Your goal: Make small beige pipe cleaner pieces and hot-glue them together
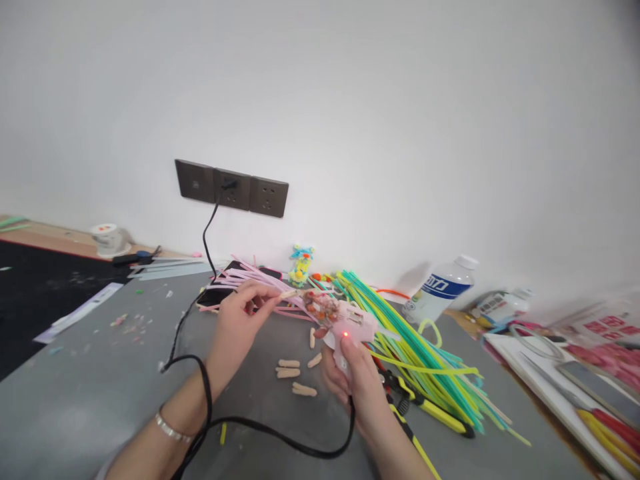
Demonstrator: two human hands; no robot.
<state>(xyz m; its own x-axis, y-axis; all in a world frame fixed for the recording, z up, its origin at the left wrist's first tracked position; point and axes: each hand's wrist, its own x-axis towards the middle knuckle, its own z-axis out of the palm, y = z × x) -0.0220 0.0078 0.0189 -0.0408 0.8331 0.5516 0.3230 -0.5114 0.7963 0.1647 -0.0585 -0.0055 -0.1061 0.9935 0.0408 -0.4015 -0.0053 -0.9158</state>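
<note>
The white wall (400,133) fills the upper part of the frame, and under it the grey table (120,393) spreads across the lower part. A bundle of green and yellow stems (425,360) lies right of the centre. A black cord (320,455) comes down from the dark socket panel (270,197), left of the centre, and loops along the bottom to my tool. My left hand (250,310), just left of the centre, has its fingertips pinched together; my right hand (353,373), at the lower centre, is wrapped around a handle. This handle belongs to the pink glue gun (357,322), in the middle of the frame, with its red light shining and its nozzle end towards the left. At the right stands a bottle (445,287). Some loose beige pieces (304,389) lie below the centre. Smallest is the beige stick (289,294) in my left fingertips, near the nozzle end; whether they touch, I cannot tell.
</note>
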